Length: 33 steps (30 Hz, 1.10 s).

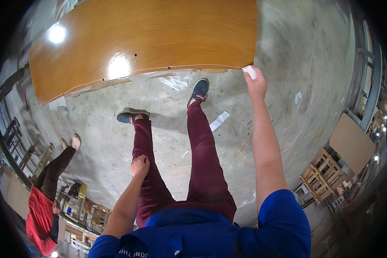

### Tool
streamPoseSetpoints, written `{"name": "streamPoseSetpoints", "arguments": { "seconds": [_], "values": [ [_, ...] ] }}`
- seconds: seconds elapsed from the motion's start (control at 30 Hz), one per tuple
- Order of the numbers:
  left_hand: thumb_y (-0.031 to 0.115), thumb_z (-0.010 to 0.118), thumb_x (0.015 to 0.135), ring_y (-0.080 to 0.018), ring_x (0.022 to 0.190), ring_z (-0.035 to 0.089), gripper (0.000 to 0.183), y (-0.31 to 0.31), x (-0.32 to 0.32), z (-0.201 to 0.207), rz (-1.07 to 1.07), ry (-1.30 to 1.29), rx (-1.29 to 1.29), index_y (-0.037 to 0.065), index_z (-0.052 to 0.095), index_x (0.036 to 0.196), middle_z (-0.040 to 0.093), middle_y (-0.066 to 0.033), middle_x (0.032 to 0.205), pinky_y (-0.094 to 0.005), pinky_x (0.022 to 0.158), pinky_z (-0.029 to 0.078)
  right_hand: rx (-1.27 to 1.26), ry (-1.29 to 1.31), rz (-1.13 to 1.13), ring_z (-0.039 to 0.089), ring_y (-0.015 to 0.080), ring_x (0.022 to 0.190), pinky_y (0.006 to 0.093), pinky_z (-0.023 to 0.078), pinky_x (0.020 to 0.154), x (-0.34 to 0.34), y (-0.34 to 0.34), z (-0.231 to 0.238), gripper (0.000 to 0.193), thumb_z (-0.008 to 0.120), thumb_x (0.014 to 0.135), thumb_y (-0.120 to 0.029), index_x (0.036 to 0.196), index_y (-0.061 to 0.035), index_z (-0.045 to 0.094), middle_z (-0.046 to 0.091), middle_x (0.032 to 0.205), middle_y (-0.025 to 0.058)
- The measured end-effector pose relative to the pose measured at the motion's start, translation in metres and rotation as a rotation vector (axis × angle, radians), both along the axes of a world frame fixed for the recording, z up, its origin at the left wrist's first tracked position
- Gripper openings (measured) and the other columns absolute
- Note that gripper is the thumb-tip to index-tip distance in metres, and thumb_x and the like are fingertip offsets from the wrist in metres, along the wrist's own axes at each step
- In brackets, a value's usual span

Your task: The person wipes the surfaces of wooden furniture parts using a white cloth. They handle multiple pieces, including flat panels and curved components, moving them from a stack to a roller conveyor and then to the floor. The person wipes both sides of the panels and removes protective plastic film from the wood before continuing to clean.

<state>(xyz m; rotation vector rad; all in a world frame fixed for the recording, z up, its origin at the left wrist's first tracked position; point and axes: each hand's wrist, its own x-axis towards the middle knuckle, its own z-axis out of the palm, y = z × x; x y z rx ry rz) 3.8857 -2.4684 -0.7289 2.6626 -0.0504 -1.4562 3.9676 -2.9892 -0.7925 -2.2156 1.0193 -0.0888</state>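
Note:
A long, glossy orange-brown panel (pixel 180 34) lies in front of me. Along its near edge runs a thin white line (pixel 148 69), like a string or a narrow bead; I cannot tell which. At the panel's near right corner, my right hand (pixel 257 86) is closed on a small, smooth white object (pixel 250 72), which touches the end of that line. My fingers hide part of the object. My left hand (pixel 140 166) rests on my left thigh with its fingers curled, and nothing shows in it.
My shoes (pixel 198 90) stand on a grey concrete floor (pixel 167 142) just short of the panel. A white strip (pixel 219 121) lies beside my right leg. Another person in a red top (pixel 43 219) is at the left. Wooden pallets (pixel 322 176) and a brown board (pixel 351 144) stand at the right.

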Motion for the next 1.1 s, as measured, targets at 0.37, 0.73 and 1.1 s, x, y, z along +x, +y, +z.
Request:
{"name": "streamPoseSetpoints", "arguments": {
  "seconds": [0.37,0.73,1.1],
  "values": [
    [0.021,0.053,0.084,-0.031,0.094,0.062,0.02,-0.058,-0.011,0.002,0.047,0.177,-0.141,0.007,0.065,0.093,0.065,-0.0141,0.098,-0.0412,0.082,0.049,-0.046,0.017,0.029,0.061,0.0325,0.091,0.0412,0.049,0.079,-0.012,-0.022,-0.008,0.036,0.07,0.073,-0.021,0.108,-0.0164,0.063,0.065,0.098,0.0132],
    [0.019,0.055,0.084,-0.0317,0.091,0.063,0.018,-0.082,-0.01,-0.004,0.005,0.17,-0.202,0.006,0.064,0.093,0.065,-0.0161,0.094,-0.0409,0.08,0.05,-0.03,-0.09,0.037,0.062,0.0313,0.087,0.0392,0.049,0.077,-0.016,-0.054,-0.004,0.032,0.069,0.074,-0.018,0.105,-0.0108,0.063,0.065,0.095,0.0127],
    [0.019,0.053,0.085,-0.0299,0.091,0.063,0.019,-0.12,-0.008,-0.004,0.027,0.19,-0.155,0.008,0.065,0.093,0.065,-0.0133,0.096,-0.0411,0.08,0.05,0.01,-0.067,0.101,0.061,0.0314,0.086,0.04,0.049,0.076,0.006,-0.075,-0.005,0.03,0.07,0.074,-0.02,0.103,-0.0131,0.064,0.064,0.092,0.0122]
  ]
}}
